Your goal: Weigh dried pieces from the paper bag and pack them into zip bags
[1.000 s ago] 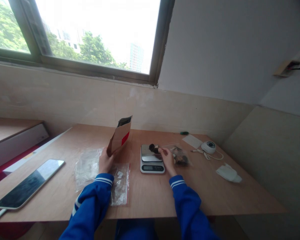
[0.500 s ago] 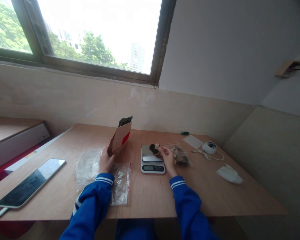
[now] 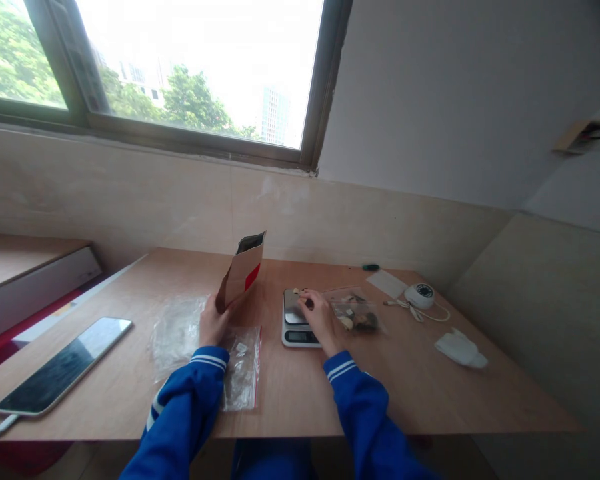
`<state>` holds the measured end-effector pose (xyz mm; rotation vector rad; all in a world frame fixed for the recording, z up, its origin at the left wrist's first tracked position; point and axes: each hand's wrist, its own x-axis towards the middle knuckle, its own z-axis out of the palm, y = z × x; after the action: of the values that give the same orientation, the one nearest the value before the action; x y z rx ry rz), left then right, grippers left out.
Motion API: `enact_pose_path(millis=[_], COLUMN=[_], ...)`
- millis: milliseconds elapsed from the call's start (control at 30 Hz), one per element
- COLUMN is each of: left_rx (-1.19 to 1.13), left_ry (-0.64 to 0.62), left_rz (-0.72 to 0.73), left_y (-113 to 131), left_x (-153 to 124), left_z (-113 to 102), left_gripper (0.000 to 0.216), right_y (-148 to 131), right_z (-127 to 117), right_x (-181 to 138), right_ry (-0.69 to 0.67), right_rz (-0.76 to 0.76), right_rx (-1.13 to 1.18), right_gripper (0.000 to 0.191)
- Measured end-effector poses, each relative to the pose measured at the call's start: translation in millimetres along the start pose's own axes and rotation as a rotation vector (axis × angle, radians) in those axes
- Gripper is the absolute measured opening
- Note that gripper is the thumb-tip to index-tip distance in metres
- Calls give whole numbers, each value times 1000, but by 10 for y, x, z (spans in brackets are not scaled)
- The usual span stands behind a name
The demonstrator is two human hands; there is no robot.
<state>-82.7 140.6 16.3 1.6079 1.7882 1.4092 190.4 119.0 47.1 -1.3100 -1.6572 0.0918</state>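
My left hand (image 3: 213,321) is closed around the lower part of a brown paper pouch (image 3: 242,269), which has a red patch and a gaping top. It holds the pouch tilted above the table. Over the metal plate of a white digital kitchen scale (image 3: 285,335), my right hand (image 3: 321,316) pinches a small dark piece (image 3: 309,303), like dried mushroom. A pale piece (image 3: 297,291) shows just beyond the fingertips; the hand hides part of the plate. Right of the scale lies a clear zip bag (image 3: 366,308) holding more dark and pale pieces.
Clear plastic bags (image 3: 180,333) lie beside and under my left forearm. A plugged-in phone (image 3: 65,367) is at the left. To the right are a white dome-shaped device (image 3: 419,295) with a cable, a white card (image 3: 387,283), a green object (image 3: 371,267) and a crumpled white wrapper (image 3: 461,349).
My right hand has moved left across the scale plate, with its fingers curling inward. The pieces on the plate are now mostly covered by it. My left hand and the pouch stay put.
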Motion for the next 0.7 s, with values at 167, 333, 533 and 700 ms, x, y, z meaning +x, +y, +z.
enact_pose_path(millis=[167,333,533,700], left_rx=[17,4,-14,-7], left_ry=[0,0,-2,-7], left_rz=[11,8,13,-2], left_y=[-15,-8,-6,1], left_x=[5,1,1,1], left_z=[2,1,-1,-3], left_gripper=[52,52,51,52], right_y=[-103,-185,-194,-55], right_z=[167,244,228,151], right_x=[-11,-71,-76,-77], right_ry=[-151,-205,-126,-96], right_rz=[-77,-70,-12,42], right_rx=[-264,-270,4,-78], right_gripper=[7,5,6,7])
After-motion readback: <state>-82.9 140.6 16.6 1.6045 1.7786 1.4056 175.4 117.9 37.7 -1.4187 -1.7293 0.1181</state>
